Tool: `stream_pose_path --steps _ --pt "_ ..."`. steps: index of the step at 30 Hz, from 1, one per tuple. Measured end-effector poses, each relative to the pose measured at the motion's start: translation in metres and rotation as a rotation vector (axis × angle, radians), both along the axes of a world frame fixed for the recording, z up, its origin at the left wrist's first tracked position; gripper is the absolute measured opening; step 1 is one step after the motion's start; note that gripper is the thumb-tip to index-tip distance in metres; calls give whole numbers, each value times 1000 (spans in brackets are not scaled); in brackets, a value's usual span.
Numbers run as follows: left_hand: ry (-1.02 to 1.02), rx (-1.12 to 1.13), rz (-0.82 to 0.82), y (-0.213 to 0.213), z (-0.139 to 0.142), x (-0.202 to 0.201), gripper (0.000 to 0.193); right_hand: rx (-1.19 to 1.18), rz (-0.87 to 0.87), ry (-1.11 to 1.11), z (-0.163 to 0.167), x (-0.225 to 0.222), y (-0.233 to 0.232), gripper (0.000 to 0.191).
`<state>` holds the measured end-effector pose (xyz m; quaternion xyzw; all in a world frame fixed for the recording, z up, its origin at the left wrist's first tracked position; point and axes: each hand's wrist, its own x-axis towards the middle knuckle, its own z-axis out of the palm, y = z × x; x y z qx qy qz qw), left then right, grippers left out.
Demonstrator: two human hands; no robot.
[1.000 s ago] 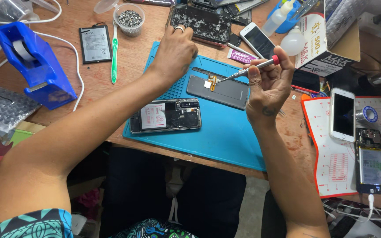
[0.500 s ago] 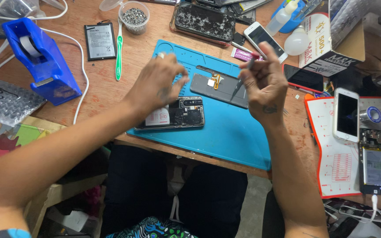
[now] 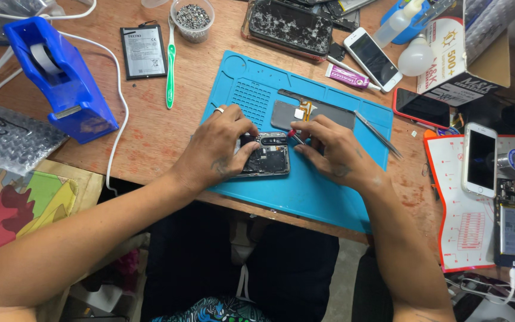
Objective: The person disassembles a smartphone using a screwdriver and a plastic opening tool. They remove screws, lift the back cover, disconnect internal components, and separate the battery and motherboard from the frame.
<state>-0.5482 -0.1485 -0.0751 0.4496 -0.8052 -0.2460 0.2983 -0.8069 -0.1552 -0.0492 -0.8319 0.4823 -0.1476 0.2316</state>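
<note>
An opened black phone [image 3: 267, 161] with bare circuit boards lies on a blue work mat [image 3: 323, 197]. My left hand [image 3: 219, 146], a ring on one finger, grips the phone's left end and holds it down. My right hand [image 3: 329, 149] pinches a thin tool with a red tip [image 3: 294, 136] against the phone's upper right corner. Just behind the phone on the mat sits a grey back panel [image 3: 281, 112] with a small orange flex cable. Metal tweezers [image 3: 379, 134] lie loose on the mat to the right of my right hand.
At left are a blue tape dispenser [image 3: 61, 83], a loose battery [image 3: 143, 52], a green toothbrush [image 3: 170, 65] and a cup of screws [image 3: 193, 18]. A cracked phone [image 3: 287, 27], white phones [image 3: 372, 58] [image 3: 479, 158], a bulb [image 3: 415, 59] and a box [image 3: 466, 53] crowd the back and right.
My left hand came down from the far edge of the mat onto the opened phone. My right hand left the tweezers on the mat and now holds the red-tipped tool at the phone.
</note>
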Motion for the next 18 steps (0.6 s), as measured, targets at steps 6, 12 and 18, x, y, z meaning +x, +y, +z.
stream_pose_path --steps 6,12,18 --pt "21 -102 -17 -5 -11 -5 21 -174 49 -69 -6 4 -1 36" --pt "54 -81 -15 -8 -15 -9 18 -256 67 -18 -14 11 -4 34" --pt "54 11 -26 -16 0 1 24 -238 41 -29 -16 13 -8 28"
